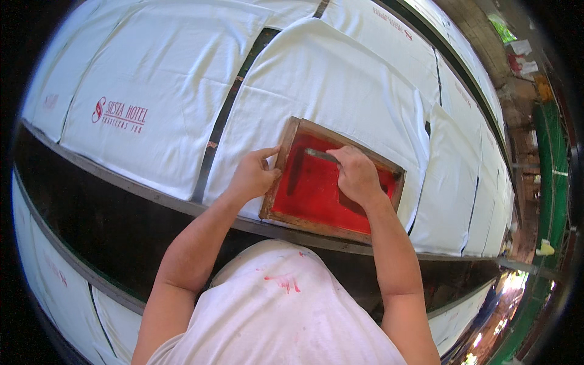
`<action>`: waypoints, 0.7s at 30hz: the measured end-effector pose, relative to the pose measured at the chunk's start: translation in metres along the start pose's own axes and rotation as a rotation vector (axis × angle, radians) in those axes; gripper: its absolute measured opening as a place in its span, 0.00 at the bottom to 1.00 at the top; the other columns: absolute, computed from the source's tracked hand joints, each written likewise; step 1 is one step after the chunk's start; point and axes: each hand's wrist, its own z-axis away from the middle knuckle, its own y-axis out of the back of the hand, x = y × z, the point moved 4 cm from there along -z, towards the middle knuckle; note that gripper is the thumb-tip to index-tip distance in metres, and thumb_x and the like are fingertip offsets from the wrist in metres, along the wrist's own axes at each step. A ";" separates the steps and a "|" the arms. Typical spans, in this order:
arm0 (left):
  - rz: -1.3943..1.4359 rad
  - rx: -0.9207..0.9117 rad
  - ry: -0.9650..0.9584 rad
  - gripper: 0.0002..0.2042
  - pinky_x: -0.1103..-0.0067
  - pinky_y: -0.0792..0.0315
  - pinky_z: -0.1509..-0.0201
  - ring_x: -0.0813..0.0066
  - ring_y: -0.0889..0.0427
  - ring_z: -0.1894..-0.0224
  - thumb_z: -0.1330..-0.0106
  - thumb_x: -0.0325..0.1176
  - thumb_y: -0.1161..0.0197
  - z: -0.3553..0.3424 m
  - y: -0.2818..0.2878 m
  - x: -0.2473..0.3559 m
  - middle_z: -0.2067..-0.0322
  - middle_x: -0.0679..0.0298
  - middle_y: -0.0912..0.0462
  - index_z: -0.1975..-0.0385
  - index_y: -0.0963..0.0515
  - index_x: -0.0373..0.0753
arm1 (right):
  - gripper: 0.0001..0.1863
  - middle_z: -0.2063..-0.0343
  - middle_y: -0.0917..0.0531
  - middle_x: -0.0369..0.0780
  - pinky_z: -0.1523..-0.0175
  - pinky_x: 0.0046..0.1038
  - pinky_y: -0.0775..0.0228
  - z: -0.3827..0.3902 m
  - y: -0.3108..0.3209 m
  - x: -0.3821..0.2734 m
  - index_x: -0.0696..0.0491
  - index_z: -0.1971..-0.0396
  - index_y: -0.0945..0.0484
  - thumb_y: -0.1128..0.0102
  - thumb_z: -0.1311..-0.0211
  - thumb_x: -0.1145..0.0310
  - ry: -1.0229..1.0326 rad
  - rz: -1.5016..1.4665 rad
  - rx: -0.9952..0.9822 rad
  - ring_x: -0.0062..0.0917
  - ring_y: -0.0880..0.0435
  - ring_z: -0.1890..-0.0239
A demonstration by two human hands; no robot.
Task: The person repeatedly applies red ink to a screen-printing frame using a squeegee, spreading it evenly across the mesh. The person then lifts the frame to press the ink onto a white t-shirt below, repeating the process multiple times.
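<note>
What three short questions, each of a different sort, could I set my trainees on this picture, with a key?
1. Short answer: What is the right hand holding?
2. True or false: The left hand is at the right side of the wooden frame.
3. Multiple choice: What colour is the cloth that the frame lies on? A) green B) white C) black

Key:
1. A dark, flat bar, above the red area inside the frame.
2. False; it is at the left side.
3. B
</note>
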 end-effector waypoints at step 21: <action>-0.197 0.284 0.320 0.32 0.70 0.24 0.73 0.75 0.18 0.78 0.34 0.26 0.18 0.025 0.000 0.036 0.76 0.66 0.19 0.28 0.15 0.34 | 0.18 0.51 0.06 0.36 0.34 0.41 0.18 0.031 0.011 0.055 0.48 0.56 0.06 0.30 0.46 0.81 0.810 -0.012 -0.268 0.36 0.09 0.42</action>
